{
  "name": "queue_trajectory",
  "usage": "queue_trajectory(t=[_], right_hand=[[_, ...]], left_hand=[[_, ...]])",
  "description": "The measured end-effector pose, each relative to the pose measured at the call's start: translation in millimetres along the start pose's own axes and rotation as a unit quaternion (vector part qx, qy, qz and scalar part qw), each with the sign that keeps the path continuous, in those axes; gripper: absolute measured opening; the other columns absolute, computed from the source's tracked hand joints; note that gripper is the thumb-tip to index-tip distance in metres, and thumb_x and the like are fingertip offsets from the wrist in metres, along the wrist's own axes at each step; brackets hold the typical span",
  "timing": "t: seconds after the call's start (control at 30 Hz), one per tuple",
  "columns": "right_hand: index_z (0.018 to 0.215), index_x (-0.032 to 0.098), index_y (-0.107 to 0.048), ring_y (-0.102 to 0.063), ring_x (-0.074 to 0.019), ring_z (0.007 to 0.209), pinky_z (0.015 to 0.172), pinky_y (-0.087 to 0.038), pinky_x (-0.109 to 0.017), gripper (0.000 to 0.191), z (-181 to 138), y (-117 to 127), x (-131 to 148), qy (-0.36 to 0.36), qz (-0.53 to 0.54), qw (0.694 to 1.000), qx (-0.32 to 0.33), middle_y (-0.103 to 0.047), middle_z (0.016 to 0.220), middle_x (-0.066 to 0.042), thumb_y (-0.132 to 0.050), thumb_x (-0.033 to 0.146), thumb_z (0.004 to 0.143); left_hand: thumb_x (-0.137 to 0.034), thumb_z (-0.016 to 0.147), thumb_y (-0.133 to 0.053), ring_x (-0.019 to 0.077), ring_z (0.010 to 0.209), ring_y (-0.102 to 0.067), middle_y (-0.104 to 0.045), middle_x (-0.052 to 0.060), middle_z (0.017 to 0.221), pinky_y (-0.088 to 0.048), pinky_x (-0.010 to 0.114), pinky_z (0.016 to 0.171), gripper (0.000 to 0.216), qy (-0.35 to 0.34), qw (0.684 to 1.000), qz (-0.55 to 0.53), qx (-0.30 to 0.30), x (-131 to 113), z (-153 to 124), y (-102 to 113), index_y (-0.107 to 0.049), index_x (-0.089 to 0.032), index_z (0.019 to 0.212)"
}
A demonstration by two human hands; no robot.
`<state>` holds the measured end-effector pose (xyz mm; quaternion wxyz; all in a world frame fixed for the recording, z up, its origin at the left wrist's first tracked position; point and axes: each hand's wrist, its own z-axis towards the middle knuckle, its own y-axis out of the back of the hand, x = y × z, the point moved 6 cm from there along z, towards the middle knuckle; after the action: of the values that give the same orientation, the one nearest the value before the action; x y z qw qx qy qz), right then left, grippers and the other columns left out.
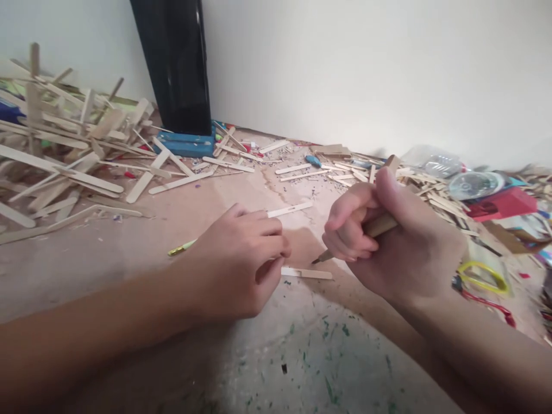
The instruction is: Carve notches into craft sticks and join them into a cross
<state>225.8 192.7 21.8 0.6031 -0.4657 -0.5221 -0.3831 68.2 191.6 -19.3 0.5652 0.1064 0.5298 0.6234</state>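
My left hand rests low over the table with its fingers curled and the thumb close against them. From beside its thumb and fingertips a pale craft stick sticks out to the right, with a small dark mark on it; the other end is hidden by the hand. Behind the fingers lies a second craft stick with dark marks. My right hand is closed around a slim wooden tool, whose dark pointed tip angles down-left, just above the near stick. Whether it is a pencil or a blade is unclear.
Craft sticks are heaped at the left, and more lie back right. A tall black object stands in a blue base. A clear plastic bottle and yellow-handled scissors are at the right.
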Motion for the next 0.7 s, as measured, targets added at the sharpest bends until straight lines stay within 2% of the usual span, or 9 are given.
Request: queue_trajectory(t=[0.1,0.23,0.33,0.5,0.63,0.7], right_hand=[[0.065,0.024,-0.072,-0.026,-0.0102,0.039,0.043,-0.021,-0.032,0.053,-0.9,0.5,-0.2,-0.006,0.006,1.000,-0.005,-0.034,0.045,0.004,-0.061,0.054,0.108],[0.054,0.024,-0.058,-0.017,-0.0102,0.040,0.042,-0.022,-0.031,0.066,-3.4,2.1,7.8,0.023,-0.014,0.999,-0.034,-0.021,0.046,0.003,-0.048,0.053,0.113],[0.056,0.025,-0.060,-0.020,-0.0122,0.043,0.045,-0.026,-0.032,0.066,-5.1,0.9,11.2,0.021,-0.031,0.999,-0.029,-0.021,0.049,0.002,-0.045,0.055,0.113],[0.067,0.028,-0.068,-0.028,-0.0151,0.050,0.051,-0.035,-0.035,0.055,-7.0,-2.4,13.9,0.035,-0.042,0.998,-0.038,-0.035,0.059,0.000,-0.048,0.047,0.114],[0.066,0.025,-0.054,-0.026,-0.0130,0.048,0.047,-0.036,-0.031,0.055,-10.2,-7.5,14.8,0.041,-0.039,0.997,-0.059,-0.034,0.064,0.001,-0.042,0.037,0.117],[0.064,0.023,-0.045,-0.024,-0.0109,0.044,0.041,-0.029,-0.031,0.056,-12.2,-9.7,12.1,0.008,-0.034,0.997,-0.063,-0.035,0.063,0.002,-0.041,0.035,0.118]], left_hand=[[-0.020,0.103,-0.058,0.0188,0.085,-0.062,-0.072,0.001,0.089,-0.034,0.041,0.082,0.022,-0.006,0.999,-0.009,0.041,-2.3,0.4,-2.7,-0.072,-0.020,0.086],[-0.023,0.107,-0.057,0.0204,0.091,-0.063,-0.074,0.001,0.096,-0.034,0.041,0.086,0.024,-0.005,0.998,0.000,0.061,-0.3,-1.0,-6.6,-0.072,-0.021,0.088],[-0.023,0.106,-0.059,0.0201,0.088,-0.062,-0.072,0.001,0.091,-0.034,0.040,0.084,0.024,-0.012,0.998,-0.008,0.055,1.2,-1.8,-8.0,-0.070,-0.021,0.085],[-0.023,0.105,-0.060,0.0200,0.085,-0.059,-0.069,0.001,0.088,-0.037,0.040,0.086,0.022,-0.018,0.999,-0.009,0.043,2.3,-1.7,-6.9,-0.070,-0.021,0.086],[-0.022,0.104,-0.061,0.0195,0.082,-0.058,-0.067,0.000,0.085,-0.035,0.039,0.083,0.023,-0.024,0.999,-0.003,0.035,1.8,-1.7,-6.1,-0.066,-0.021,0.082],[-0.021,0.103,-0.062,0.0189,0.081,-0.057,-0.067,0.000,0.086,-0.034,0.039,0.082,0.023,-0.027,0.999,0.004,0.033,1.6,-1.7,-6.5,-0.065,-0.021,0.080]])
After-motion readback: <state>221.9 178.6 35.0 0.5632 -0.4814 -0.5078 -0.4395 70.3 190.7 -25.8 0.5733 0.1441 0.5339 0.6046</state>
